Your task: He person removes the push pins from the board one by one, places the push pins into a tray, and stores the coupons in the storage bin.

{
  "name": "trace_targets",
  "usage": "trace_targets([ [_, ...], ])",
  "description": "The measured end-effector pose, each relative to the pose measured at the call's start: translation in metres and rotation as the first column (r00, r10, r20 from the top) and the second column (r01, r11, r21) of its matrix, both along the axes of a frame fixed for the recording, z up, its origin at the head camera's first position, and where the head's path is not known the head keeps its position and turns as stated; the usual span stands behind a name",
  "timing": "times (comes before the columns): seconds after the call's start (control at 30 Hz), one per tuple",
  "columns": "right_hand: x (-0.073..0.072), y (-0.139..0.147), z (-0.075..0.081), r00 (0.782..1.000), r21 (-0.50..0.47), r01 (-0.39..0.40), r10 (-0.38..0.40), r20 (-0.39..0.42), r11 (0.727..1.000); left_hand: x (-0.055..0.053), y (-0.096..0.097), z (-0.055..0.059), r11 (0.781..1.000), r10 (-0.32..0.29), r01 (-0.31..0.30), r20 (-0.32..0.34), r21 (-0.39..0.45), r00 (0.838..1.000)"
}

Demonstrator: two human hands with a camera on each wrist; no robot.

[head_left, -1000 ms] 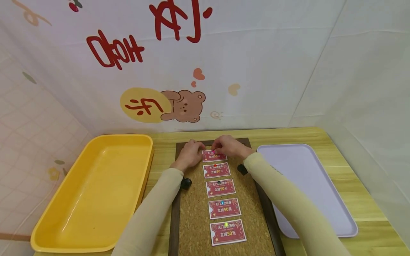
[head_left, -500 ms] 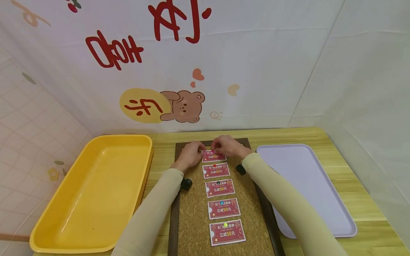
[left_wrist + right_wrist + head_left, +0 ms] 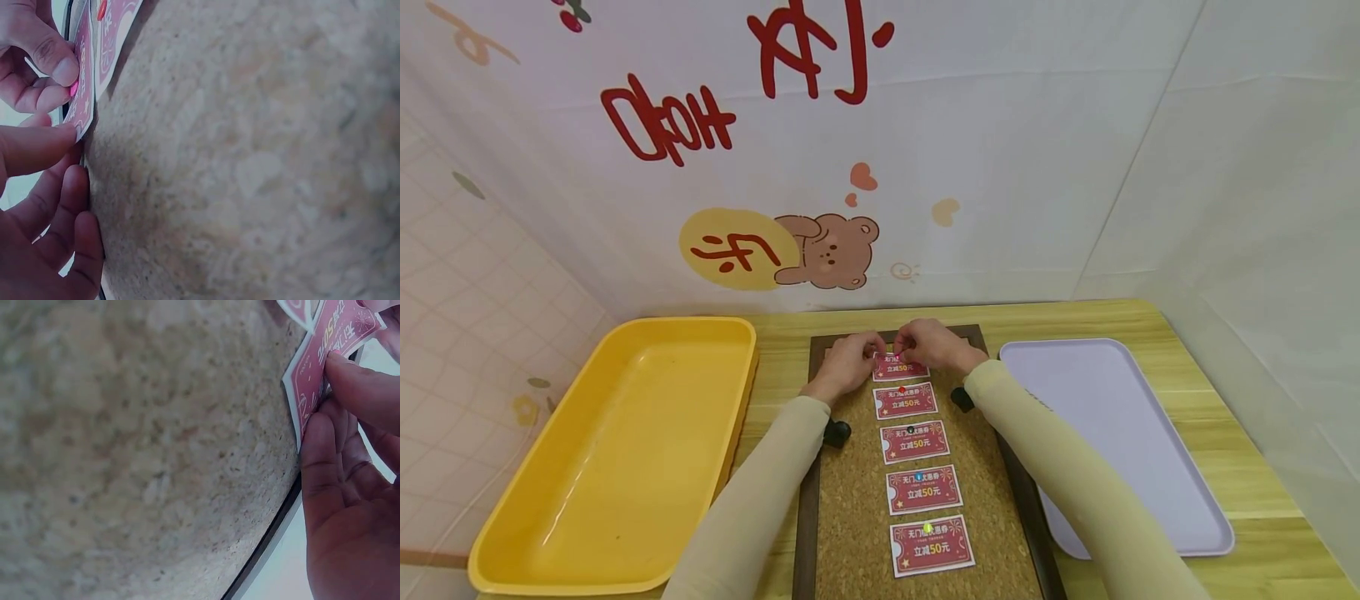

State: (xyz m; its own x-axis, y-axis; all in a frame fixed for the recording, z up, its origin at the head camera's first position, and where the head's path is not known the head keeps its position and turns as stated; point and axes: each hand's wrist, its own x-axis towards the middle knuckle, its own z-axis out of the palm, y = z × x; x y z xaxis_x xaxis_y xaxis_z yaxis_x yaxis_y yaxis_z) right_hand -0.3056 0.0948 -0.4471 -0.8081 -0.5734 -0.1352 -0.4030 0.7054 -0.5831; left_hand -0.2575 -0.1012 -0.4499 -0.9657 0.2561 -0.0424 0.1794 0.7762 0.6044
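Observation:
At the far end of a framed cork board (image 3: 850,517), both my hands work on the topmost red-and-white paper coupon (image 3: 902,368). My left hand (image 3: 847,365) pinches its left edge; the thumb lies over the corner in the left wrist view. With thumb and index finger, my right hand (image 3: 934,345) holds a small pink pushpin (image 3: 74,89) at the coupon's upper middle. The pin's tip is hidden by the fingers. Below, several matching coupons run down the board in a column, each bearing a pushpin, among them red (image 3: 902,390), black (image 3: 911,430) and yellow (image 3: 928,527).
Left of the board stands a deep yellow tray (image 3: 617,467). A flat pale purple tray (image 3: 1093,400) lies to the right, partly under my right sleeve. The wooden table (image 3: 1060,313) meets a printed white wall cloth (image 3: 1030,167) behind.
Both hands stay at the top coupon with barely any movement. My right fingers keep hold of the pink pushpin, which shows less now in the head view.

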Motion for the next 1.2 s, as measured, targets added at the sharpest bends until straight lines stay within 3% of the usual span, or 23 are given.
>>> trace_targets([
  [0.37,0.0005,0.0009,-0.0024,1.000,-0.010,-0.008,0.008,0.001,1.000,-0.0005,0.0002,-0.0042,1.000,0.024,-0.024,0.026,0.017,0.999],
  [0.67,0.0019,-0.0001,-0.0005,0.998,-0.036,-0.012,0.014,0.056,0.999,0.0018,-0.0009,-0.0009,0.999,0.030,-0.031,0.047,0.031,0.998],
  [1.2,0.0030,0.0031,0.0003,0.996,-0.068,-0.035,0.040,0.081,0.997,0.0008,0.0010,-0.0023,0.999,0.032,-0.033,0.034,0.030,0.999],
])
